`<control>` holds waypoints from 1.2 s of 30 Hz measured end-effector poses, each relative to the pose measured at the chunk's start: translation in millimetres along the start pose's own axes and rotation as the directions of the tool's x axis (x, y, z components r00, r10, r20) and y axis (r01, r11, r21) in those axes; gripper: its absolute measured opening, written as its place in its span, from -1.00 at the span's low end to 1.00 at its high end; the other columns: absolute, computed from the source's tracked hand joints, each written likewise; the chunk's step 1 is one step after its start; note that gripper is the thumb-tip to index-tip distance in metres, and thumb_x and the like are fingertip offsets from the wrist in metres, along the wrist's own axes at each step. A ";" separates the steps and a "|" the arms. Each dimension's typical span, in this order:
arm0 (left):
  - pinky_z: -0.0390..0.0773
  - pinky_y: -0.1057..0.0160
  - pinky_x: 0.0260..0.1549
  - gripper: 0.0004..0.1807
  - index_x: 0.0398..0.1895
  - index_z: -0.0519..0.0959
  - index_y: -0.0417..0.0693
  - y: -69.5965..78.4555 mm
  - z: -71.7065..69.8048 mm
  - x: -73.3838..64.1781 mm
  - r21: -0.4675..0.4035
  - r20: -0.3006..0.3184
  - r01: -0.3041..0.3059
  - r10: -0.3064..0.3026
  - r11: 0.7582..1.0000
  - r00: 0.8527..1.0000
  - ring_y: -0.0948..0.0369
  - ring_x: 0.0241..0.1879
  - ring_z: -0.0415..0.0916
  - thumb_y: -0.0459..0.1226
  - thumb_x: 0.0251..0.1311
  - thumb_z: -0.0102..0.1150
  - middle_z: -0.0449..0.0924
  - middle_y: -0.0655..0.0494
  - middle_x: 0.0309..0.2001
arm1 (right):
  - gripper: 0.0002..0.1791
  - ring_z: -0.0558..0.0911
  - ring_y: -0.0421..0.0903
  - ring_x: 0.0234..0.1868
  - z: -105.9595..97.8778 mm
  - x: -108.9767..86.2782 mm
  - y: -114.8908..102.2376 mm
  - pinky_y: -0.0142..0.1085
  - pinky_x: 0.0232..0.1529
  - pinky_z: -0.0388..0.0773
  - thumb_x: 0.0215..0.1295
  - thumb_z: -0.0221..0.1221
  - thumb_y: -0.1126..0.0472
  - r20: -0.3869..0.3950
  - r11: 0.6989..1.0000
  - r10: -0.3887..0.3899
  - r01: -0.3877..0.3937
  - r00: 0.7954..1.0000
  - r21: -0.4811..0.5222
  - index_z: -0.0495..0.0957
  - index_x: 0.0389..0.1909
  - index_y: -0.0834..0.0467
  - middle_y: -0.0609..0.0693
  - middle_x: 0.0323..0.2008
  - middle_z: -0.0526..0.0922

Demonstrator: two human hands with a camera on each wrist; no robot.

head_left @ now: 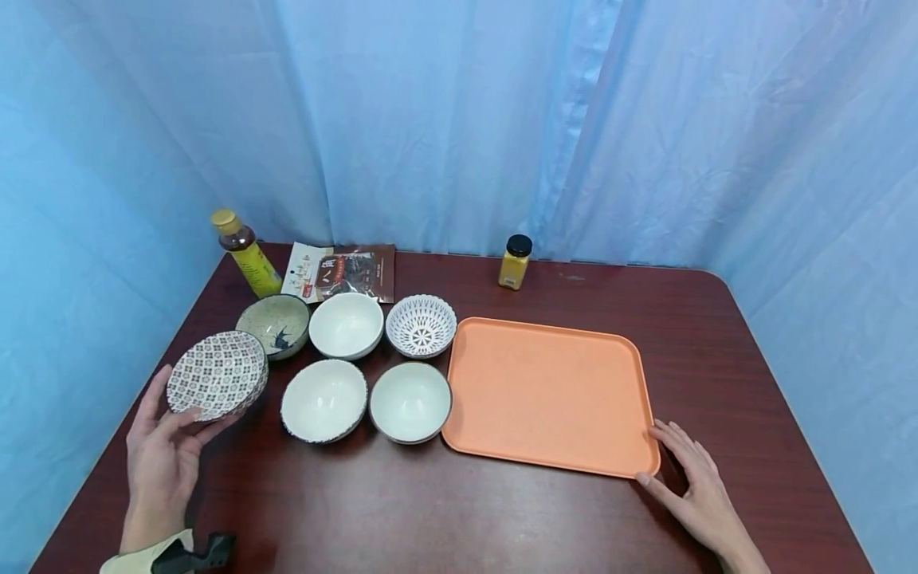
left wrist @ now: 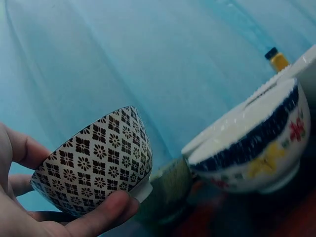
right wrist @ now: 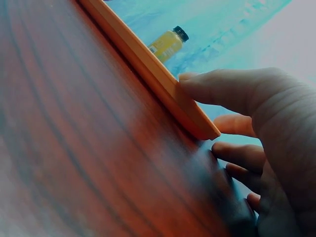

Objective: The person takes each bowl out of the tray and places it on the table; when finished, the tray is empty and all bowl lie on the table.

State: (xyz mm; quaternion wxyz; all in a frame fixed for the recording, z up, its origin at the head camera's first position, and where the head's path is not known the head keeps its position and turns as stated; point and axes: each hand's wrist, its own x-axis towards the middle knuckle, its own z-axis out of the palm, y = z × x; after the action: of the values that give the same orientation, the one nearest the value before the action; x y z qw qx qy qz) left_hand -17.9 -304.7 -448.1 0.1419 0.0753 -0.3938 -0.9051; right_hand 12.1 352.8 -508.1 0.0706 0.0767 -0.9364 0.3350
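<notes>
At the table's left side my left hand (head_left: 163,454) grips a bowl with a dark flower-and-diamond pattern (head_left: 217,376). In the left wrist view the thumb (left wrist: 111,212) lies near the bowl's foot and the other fingers are at its far side and rim. Beside it are a greenish bowl with a dark blue motif (head_left: 268,323) and a white bowl with a blue-edged rim (head_left: 325,401), whose outside shows painted flowers. My right hand (head_left: 692,486) touches the near right corner of the orange tray (head_left: 548,399), thumb on the front edge, index finger on the right edge, fingers loosely extended.
A plain white bowl (head_left: 347,325), a patterned bowl (head_left: 421,325) and a pale green bowl (head_left: 411,402) stand left of the tray. Behind are a yellow-capped bottle (head_left: 247,255), a brown spice packet (head_left: 355,273) and a black-lidded yellow jar (head_left: 515,263). Blue curtains (head_left: 445,119) surround the table.
</notes>
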 end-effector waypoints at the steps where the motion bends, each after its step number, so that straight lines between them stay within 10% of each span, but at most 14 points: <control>1: 0.79 -0.03 -0.35 -0.22 0.52 0.21 0.07 -1.5 -2.3 -1.1 -0.001 -0.003 0.004 -0.004 1.000 1.000 0.14 0.06 0.65 -0.70 0.32 -0.38 0.06 0.05 0.40 | -0.27 -0.09 -0.63 0.49 -0.1 0.2 -0.1 0.45 0.46 -0.16 0.18 0.37 0.16 -0.001 1.000 0.000 0.000 1.000 -0.001 0.38 0.39 0.14 0.38 0.38 0.35; 16: 0.79 -0.04 -0.32 -0.27 0.43 0.34 0.10 -18.2 -32.1 -8.9 -0.060 -0.004 0.079 -0.079 0.995 0.997 0.12 -0.01 0.69 -0.70 0.34 -0.36 0.42 0.12 0.17 | -0.27 -0.09 -0.63 0.49 0.3 0.8 1.0 0.44 0.47 -0.16 0.18 0.38 0.17 0.001 1.000 -0.003 0.003 1.000 0.002 0.38 0.39 0.15 0.39 0.38 0.35; 23: 0.80 0.03 -0.27 -0.21 0.51 0.22 0.15 -21.2 -34.7 -8.2 0.002 -0.008 0.103 -0.103 0.995 0.995 0.20 0.02 0.67 -0.70 0.34 -0.36 0.12 0.12 0.31 | -0.26 -0.08 -0.62 0.49 0.2 0.6 -0.2 0.42 0.48 -0.15 0.18 0.38 0.17 0.001 1.000 0.000 0.000 1.000 0.002 0.37 0.40 0.13 0.37 0.38 0.36; 36: 0.80 0.09 -0.25 -0.21 0.55 0.12 0.19 -23.5 -34.9 -8.1 0.078 0.002 0.111 -0.111 0.991 0.994 0.26 0.04 0.65 -0.66 0.37 -0.30 0.17 0.15 0.29 | -0.26 -0.07 -0.63 0.49 0.2 -0.2 -1.2 0.39 0.48 -0.14 0.15 0.39 0.20 -0.010 1.000 -0.021 0.021 1.000 0.011 0.39 0.38 0.15 0.39 0.37 0.37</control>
State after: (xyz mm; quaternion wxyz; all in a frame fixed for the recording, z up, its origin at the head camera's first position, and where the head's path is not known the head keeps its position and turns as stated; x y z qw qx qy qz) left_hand -6.2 -310.9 -488.9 0.0870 0.0995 -0.4243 -0.8958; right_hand 12.5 351.8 -507.6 0.0786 0.0852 -0.9333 0.3398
